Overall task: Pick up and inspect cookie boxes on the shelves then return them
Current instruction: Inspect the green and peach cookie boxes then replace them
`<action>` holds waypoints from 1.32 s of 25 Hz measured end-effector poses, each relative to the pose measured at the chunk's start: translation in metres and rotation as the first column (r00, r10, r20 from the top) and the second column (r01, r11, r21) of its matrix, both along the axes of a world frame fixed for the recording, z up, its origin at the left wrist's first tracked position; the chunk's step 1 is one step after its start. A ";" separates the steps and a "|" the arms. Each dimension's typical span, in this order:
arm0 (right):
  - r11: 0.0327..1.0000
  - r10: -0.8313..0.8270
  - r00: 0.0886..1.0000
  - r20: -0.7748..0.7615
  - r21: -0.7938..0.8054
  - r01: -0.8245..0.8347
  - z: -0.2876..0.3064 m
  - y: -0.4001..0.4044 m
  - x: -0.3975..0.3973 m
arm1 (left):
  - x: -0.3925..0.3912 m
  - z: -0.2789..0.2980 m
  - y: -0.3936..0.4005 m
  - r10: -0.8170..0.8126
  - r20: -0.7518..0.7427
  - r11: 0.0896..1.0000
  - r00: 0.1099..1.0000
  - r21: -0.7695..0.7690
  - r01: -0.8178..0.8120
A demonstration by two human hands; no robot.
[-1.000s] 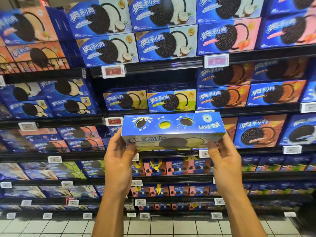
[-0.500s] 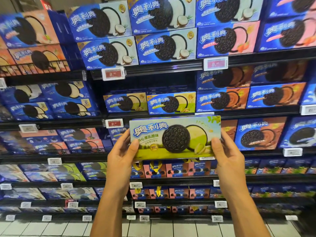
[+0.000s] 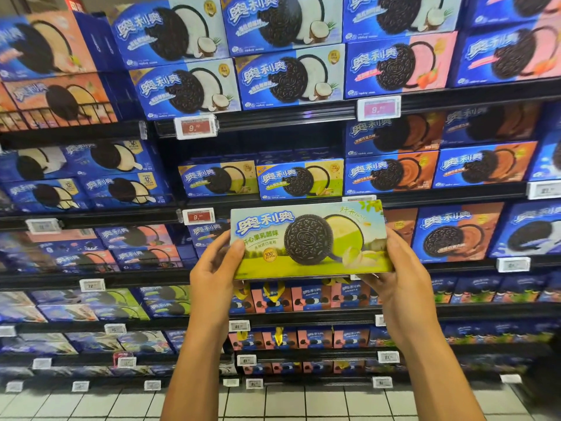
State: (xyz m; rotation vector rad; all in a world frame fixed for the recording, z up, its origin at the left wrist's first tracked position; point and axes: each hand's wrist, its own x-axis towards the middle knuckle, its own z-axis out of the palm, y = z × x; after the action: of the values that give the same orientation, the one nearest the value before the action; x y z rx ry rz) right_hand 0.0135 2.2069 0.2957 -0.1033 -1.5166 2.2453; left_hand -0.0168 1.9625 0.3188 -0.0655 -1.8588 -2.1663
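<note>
Head view: green cookie box [image 3: 309, 240] held level in mid-air before the shelves [image 3: 273, 117], printed front toward the camera, dark sandwich cookie and pale green cream pictured at centre. Left hand [image 3: 212, 278] grasping the box's left end, thumb over the front face; right hand [image 3: 400, 284] grasping the right end, fingers curled under the lower edge. Behind: dark shelving in several tiers, packed with blue cookie boxes showing white, pink, orange and yellow-green creams. Two matching yellow-green boxes [image 3: 261, 179] standing on the tier just above the held box, with a dark gap over them. Price tags [image 3: 195, 128] clipped along shelf edges, some red, some white. Below: pale tiled floor [image 3: 273, 402] with dark grout lines
</note>
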 end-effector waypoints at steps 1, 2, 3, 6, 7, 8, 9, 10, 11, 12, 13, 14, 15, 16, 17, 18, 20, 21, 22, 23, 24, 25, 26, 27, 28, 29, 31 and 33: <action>0.999 0.030 1.000 0.000 -0.032 -0.030 0.000 0.002 0.001 | -0.002 0.001 -0.002 0.021 0.024 1.000 0.999 -0.015 -0.021; 0.997 0.055 0.998 -0.002 -0.060 -0.055 0.001 0.004 0.001 | -0.005 0.004 -0.004 0.023 0.054 0.999 0.998 -0.039 -0.021; 0.994 0.073 0.997 -0.002 -0.079 -0.073 0.001 0.006 0.002 | -0.007 0.006 -0.007 0.000 0.086 0.997 0.996 -0.071 0.006; 0.993 0.050 0.999 0.021 -0.106 -0.048 0.003 0.008 0.002 | -0.012 0.013 -0.009 -0.072 0.182 0.986 0.981 -0.134 0.098; 0.992 0.035 0.999 0.035 -0.126 -0.030 0.005 0.009 0.002 | -0.013 0.014 -0.009 -0.066 0.200 0.986 0.978 -0.137 0.094; 0.989 0.027 0.998 0.051 -0.145 -0.019 0.006 0.009 0.002 | -0.014 0.016 -0.008 -0.059 0.208 0.986 0.976 -0.143 0.090; 0.987 0.028 0.998 0.062 -0.157 -0.018 0.007 0.010 0.001 | -0.016 0.016 -0.008 -0.058 0.207 0.984 0.977 -0.152 0.091; 0.986 0.032 0.997 0.068 -0.164 -0.021 0.008 0.010 0.001 | -0.017 0.018 -0.007 -0.059 0.209 0.983 0.976 -0.160 0.094; 0.985 0.036 0.997 0.072 -0.171 -0.024 0.008 0.010 0.000 | -0.019 0.018 -0.007 -0.058 0.212 0.981 0.976 -0.167 0.094; 0.984 0.038 0.996 0.075 -0.179 -0.024 0.008 0.010 0.000 | -0.019 0.019 -0.007 -0.057 0.218 0.981 0.974 -0.167 0.095; 0.983 0.042 0.996 0.078 -0.183 -0.027 0.009 0.011 -0.001 | -0.020 0.018 -0.007 -0.059 0.219 0.983 0.974 -0.158 0.095; 0.982 0.050 0.996 0.074 -0.183 -0.036 0.009 0.011 -0.001 | -0.020 0.017 -0.007 -0.066 0.216 0.985 0.974 -0.145 0.099; 0.982 0.062 0.996 0.063 -0.182 -0.050 0.009 0.011 -0.001 | -0.020 0.015 -0.008 -0.080 0.206 0.985 0.975 -0.134 0.109; 0.980 0.075 0.996 0.042 -0.186 -0.066 0.010 0.012 -0.001 | -0.019 0.014 -0.007 -0.102 0.189 0.985 0.977 -0.117 0.125; 0.976 0.086 0.996 0.011 -0.202 -0.082 0.011 0.012 0.000 | -0.019 0.012 -0.006 -0.124 0.165 0.986 0.978 -0.093 0.140; 0.968 0.092 0.995 -0.026 -0.233 -0.096 0.011 0.012 -0.001 | -0.019 0.011 -0.005 -0.141 0.137 0.987 0.981 -0.057 0.150; 0.943 0.116 0.989 -0.089 -0.304 -0.138 0.013 0.011 -0.002 | -0.023 0.010 -0.003 -0.181 0.047 0.983 0.982 0.030 0.180; 0.932 0.142 0.984 -0.108 -0.321 -0.169 0.014 0.010 -0.003 | -0.026 0.009 -0.002 -0.197 -0.005 0.979 0.980 0.053 0.197; 0.923 0.170 0.978 -0.117 -0.329 -0.200 0.014 0.008 -0.004 | -0.028 0.009 -0.001 -0.208 -0.042 0.976 0.977 0.060 0.210; 0.911 0.194 0.974 -0.120 -0.345 -0.224 0.015 0.005 -0.004 | -0.031 0.008 -0.001 -0.214 -0.063 0.974 0.975 0.063 0.218; 0.893 0.218 0.968 -0.121 -0.376 -0.248 0.016 0.003 -0.004 | -0.032 0.007 0.000 -0.224 -0.067 0.971 0.972 0.068 0.228; 0.870 0.242 0.962 -0.125 -0.411 -0.272 0.017 0.000 -0.004 | -0.034 0.005 0.000 -0.230 -0.059 0.970 0.971 0.070 0.234; 0.853 0.257 0.958 -0.129 -0.435 -0.288 0.017 -0.002 -0.004 | -0.035 0.004 0.000 -0.237 -0.044 0.968 0.970 0.070 0.240; 0.849 0.261 0.956 -0.136 -0.439 -0.294 0.017 -0.003 -0.003 | -0.035 0.002 0.002 -0.243 -0.024 0.967 0.970 0.067 0.244; 0.855 0.253 0.957 -0.140 -0.430 -0.289 0.018 -0.004 -0.003 | -0.035 0.001 0.005 -0.240 -0.001 0.969 0.971 0.063 0.240; 0.867 0.241 0.961 -0.138 -0.415 -0.277 0.019 -0.005 -0.001 | -0.035 0.002 0.007 -0.209 0.019 0.977 0.978 0.050 0.208; 0.908 0.197 0.972 -0.131 -0.349 -0.231 0.022 -0.007 0.001 | -0.033 0.003 0.013 -0.052 0.021 0.999 0.998 0.007 0.052; 0.970 0.132 0.985 -0.115 -0.191 -0.152 0.023 -0.012 0.001 | -0.026 0.006 0.019 0.039 -0.049 0.999 0.998 -0.003 -0.039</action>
State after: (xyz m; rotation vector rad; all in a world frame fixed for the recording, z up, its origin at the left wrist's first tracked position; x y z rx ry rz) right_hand 0.0143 2.1946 0.3185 0.0623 -1.2808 2.4716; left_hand -0.0429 1.9811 0.3252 -0.0814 -1.8224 -2.1159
